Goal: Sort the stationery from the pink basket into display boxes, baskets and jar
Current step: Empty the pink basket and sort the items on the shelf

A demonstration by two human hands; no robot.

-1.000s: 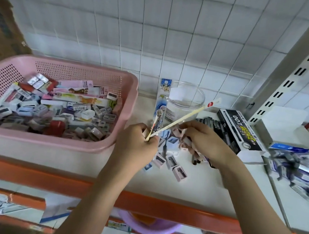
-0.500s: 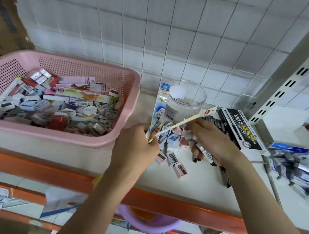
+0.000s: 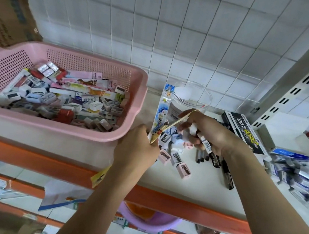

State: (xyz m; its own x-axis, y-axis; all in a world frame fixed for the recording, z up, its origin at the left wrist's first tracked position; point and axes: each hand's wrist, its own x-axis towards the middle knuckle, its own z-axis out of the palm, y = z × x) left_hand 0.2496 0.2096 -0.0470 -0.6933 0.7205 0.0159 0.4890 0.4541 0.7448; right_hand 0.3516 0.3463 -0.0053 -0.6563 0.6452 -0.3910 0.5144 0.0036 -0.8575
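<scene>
The pink basket [image 3: 134, 87] stands on the shelf at left, full of sharpeners, erasers and long packets. My left hand [image 3: 136, 149] grips the lower ends of a blue cartoon packet [image 3: 163, 106] and a thin cream packet [image 3: 180, 119]. My right hand [image 3: 211, 131] holds the cream packet's upper end and also clutches black pens with white barcode labels [image 3: 205, 143]. A clear jar [image 3: 190, 99] stands just behind both hands. Pink and white sharpeners [image 3: 176, 157] lie on the shelf below my hands.
A black pen display box [image 3: 244, 131] sits right of the jar, with loose black pens [image 3: 227, 173] in front of it. Blue-and-white packets [image 3: 297, 171] pile at far right. A cardboard box [image 3: 5, 13] stands behind the basket. The orange shelf edge [image 3: 178, 202] runs below.
My right hand has slid down along the cream packet toward my left hand, lowering its upper end from over the jar. The blue packet stays upright in my left hand.
</scene>
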